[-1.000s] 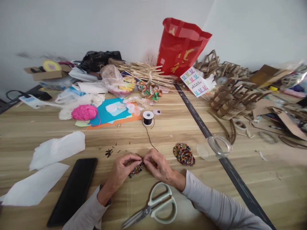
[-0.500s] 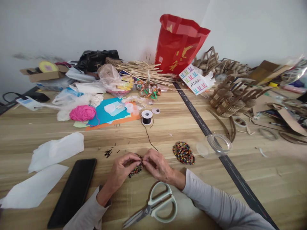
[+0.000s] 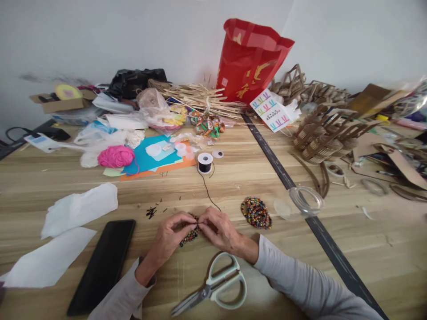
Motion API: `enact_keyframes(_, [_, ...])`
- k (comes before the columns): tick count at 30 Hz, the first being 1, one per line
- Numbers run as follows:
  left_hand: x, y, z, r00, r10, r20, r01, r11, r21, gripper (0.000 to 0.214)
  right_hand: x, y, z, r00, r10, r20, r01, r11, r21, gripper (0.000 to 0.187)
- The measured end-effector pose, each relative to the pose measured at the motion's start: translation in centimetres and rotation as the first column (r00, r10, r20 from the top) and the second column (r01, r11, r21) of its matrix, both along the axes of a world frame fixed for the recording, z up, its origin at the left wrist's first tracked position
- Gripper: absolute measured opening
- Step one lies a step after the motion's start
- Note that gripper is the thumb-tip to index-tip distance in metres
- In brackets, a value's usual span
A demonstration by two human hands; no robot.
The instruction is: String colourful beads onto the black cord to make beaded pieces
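Note:
My left hand (image 3: 171,233) is pinched closed at the front middle of the table, its fingertips on a thin black cord by a small strand of dark, multicoloured beads (image 3: 190,236). Opposite it, my right hand (image 3: 218,229) also pinches the cord, fingertips almost meeting the left ones. The beads lie partly hidden under the fingers. From the right hand a black cord (image 3: 207,191) runs back to a white spool (image 3: 204,163) wound with black. A coiled pile of colourful bead strings (image 3: 256,212) rests to the right of my hands.
Pale-handled scissors (image 3: 213,284) lie just in front of my hands. A black phone (image 3: 102,266) and white paper sheets (image 3: 80,209) are on the left. Black cord scraps (image 3: 151,212) lie behind my left hand. Clear rings (image 3: 306,200), small woven baskets (image 3: 320,138) and pink yarn (image 3: 115,156) stand farther off.
The view has shifted very slightly. Both hands stay in the same place with fingertips close together; nothing else has visibly moved.

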State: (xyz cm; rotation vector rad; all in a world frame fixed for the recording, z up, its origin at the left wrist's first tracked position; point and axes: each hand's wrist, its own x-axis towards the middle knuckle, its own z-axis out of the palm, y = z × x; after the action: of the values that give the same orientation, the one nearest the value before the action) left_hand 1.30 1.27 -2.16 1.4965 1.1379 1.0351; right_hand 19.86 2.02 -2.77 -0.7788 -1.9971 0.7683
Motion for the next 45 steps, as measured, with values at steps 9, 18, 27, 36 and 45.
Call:
enact_keyframes(9, [-0.01, 0.01, 0.05, 1.0, 0.001, 0.022, -0.001, 1.0, 0.01, 0.002, 0.08, -0.02, 0.51, 1.0, 0.013, 0.003, -0.013, 1.0, 0.012, 0.012])
enact_keyframes(18, [-0.17, -0.04, -0.17, 0.999, -0.021, 0.034, 0.019, 0.998, 0.054, 0.002, 0.04, -0.01, 0.58, 1.0, 0.015, 0.007, -0.015, 1.0, 0.027, 0.012])
enact_keyframes(27, [0.06, 0.11, -0.12, 0.998, -0.017, 0.061, 0.01, 0.993, 0.117, 0.005, -0.04, 0.05, 0.66, 1.0, 0.014, -0.002, -0.014, 0.999, 0.05, 0.013])
enact_keyframes(36, [0.0, -0.04, -0.08, 0.998, -0.02, 0.057, 0.015, 0.996, 0.086, 0.004, -0.04, 0.06, 0.63, 1.0, 0.014, -0.007, -0.014, 0.998, 0.056, 0.013])
enact_keyframes(45, [0.04, -0.01, -0.05, 0.999, -0.015, 0.04, 0.011, 0.995, 0.098, 0.004, -0.01, 0.06, 0.59, 1.0, 0.009, 0.002, -0.009, 0.998, 0.062, 0.013])
